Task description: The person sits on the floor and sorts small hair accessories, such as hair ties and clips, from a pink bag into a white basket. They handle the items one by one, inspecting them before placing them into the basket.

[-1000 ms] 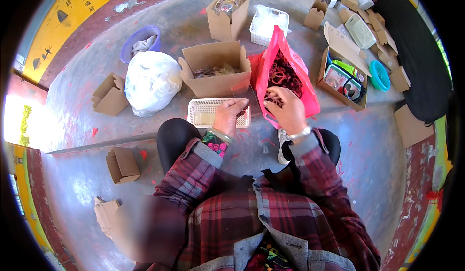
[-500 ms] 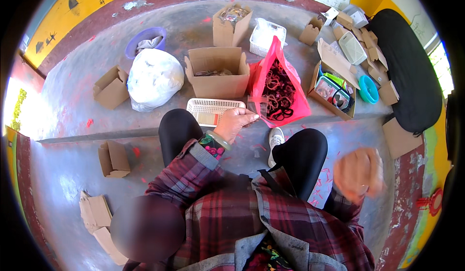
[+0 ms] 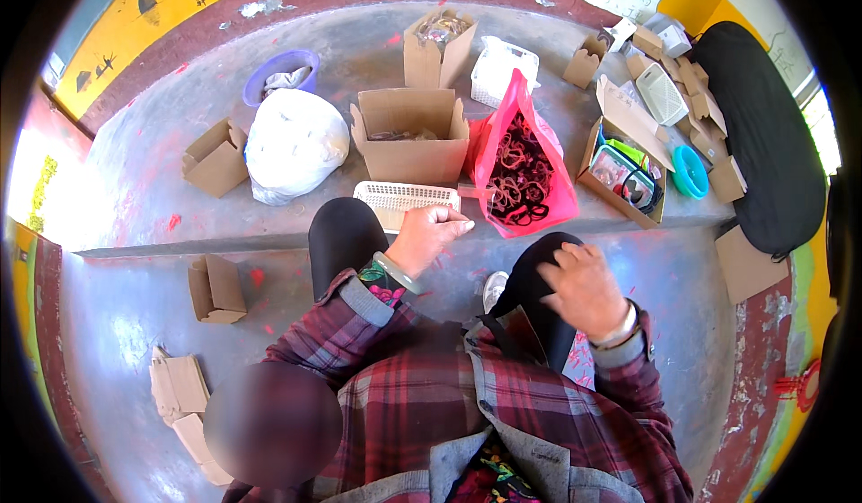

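Note:
My left hand [image 3: 428,241] is closed, thumb and fingertips pinched together, in front of a white perforated plastic basket [image 3: 449,195]. A small clear plastic bag [image 3: 476,192] seems to stick up from the pinch, hard to see against the pink. In the basket lies a flat, pale stack, partly hidden by the hand. My right hand [image 3: 585,289] is over my right knee with fingers loosely bent and apart, nothing visible in it. Ahead between the hands stands a pink bag [image 3: 558,202], wide at the mouth, full of dark and reddish hair ties [image 3: 521,175].
Behind the basket stands a cardboard box [image 3: 409,159]; a stuffed white bag [image 3: 296,148] is left of it. A box of mixed items [image 3: 621,180] and a turquoise basin [image 3: 690,172] are at right. The raised concrete step [image 3: 224,238] ends just before my knees.
My right hand has swung in leftward from the far right to above my knee. The left hand has shifted slightly left and down, its fingers still pinched. The view has turned a little.

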### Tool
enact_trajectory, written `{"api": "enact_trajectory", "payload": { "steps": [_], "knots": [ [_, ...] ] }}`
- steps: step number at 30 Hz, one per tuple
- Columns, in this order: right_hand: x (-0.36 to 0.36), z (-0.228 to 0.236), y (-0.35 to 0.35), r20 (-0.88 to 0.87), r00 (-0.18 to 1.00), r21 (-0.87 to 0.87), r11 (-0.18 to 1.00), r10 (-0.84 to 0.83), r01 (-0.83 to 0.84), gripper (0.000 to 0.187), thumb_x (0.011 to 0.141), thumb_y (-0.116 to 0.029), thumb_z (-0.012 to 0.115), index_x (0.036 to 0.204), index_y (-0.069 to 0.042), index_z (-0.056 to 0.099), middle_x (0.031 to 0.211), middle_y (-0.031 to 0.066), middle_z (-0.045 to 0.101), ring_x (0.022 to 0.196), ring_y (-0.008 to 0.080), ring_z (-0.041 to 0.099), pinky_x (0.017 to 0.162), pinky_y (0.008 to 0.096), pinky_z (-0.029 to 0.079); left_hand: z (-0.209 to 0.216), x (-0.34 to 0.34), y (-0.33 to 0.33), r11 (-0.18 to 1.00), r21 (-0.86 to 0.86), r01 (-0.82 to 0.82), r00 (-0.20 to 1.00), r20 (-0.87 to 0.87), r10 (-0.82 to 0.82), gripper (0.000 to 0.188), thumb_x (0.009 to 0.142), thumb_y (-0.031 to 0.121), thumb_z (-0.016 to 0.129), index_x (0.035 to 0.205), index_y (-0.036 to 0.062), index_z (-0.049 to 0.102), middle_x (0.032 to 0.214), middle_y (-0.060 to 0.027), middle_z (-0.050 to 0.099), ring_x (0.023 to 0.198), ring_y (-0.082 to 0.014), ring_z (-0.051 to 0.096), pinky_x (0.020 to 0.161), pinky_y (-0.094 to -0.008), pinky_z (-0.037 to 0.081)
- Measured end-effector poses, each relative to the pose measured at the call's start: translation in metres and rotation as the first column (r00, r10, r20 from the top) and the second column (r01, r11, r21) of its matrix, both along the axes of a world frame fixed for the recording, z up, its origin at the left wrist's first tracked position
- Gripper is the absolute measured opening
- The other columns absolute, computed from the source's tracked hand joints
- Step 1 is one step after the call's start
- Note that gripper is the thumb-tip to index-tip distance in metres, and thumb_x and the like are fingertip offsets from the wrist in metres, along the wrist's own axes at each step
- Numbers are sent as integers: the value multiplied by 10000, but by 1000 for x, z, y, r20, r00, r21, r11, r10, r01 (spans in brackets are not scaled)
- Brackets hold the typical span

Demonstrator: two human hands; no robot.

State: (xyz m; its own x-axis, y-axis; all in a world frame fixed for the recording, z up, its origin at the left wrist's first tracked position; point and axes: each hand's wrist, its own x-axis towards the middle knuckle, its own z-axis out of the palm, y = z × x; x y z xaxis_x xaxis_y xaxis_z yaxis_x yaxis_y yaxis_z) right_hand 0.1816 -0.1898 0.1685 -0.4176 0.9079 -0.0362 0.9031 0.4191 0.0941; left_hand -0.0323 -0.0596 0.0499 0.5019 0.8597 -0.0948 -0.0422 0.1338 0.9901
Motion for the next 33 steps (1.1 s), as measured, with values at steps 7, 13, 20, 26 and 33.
{"api": "enact_trajectory", "payload": {
  "steps": [7, 13, 20, 26, 33],
  "knots": [
    [19, 26, 8, -973, 185, -26, 737, 135, -675, 199, 857, -198, 557, 921, -11, 570, 822, 87, 586, 754, 258, 581, 671, 372, 460, 23, -2, -6, 996, 91, -8, 995, -101, 17, 141, 820, 95, 632, 880, -31, 644, 792, -16, 642, 721, -50, 544, 667, -206, 441],
    [30, 28, 4, -934, 325, -90, 788, 145, -609, 273, 884, -191, 524, 1039, 33, 542, 1084, 202, 572, 931, 318, 577, 803, 401, 450, 23, -7, -6, 985, 166, -54, 993, -93, 70, 136, 815, 96, 634, 866, -29, 640, 764, -6, 632, 704, -42, 526, 632, -210, 433],
    [-14, -27, 26, -624, 738, -124, 965, -256, 230, 279, 833, -163, 603, 1011, 52, 589, 941, 115, 641, 862, 237, 609, 750, 331, 463, 44, -3, -10, 762, 639, -105, 955, -149, 257, 112, 768, 75, 646, 847, -3, 632, 741, -88, 619, 703, -197, 597, 625, -288, 467],
    [-61, -62, 38, -887, -202, -410, 909, -416, -74, 484, 887, -285, 566, 1229, 44, 468, 1025, 67, 589, 870, 119, 545, 752, 271, 437, 65, 11, -10, 109, 975, 193, 815, -221, 536, 196, 701, 55, 609, 894, 28, 614, 761, -71, 584, 701, -243, 561, 628, -324, 445],
    [-64, -85, 45, -680, -570, -517, 853, -462, -75, 396, 926, -309, 484, 1150, 12, 539, 790, -34, 516, 663, 41, 417, 599, 194, 352, 47, 32, -26, 154, 910, 386, 749, -406, 523, 351, 733, 182, 565, 1004, -38, 594, 834, -79, 578, 770, -211, 518, 681, -332, 432]
  ]
}}
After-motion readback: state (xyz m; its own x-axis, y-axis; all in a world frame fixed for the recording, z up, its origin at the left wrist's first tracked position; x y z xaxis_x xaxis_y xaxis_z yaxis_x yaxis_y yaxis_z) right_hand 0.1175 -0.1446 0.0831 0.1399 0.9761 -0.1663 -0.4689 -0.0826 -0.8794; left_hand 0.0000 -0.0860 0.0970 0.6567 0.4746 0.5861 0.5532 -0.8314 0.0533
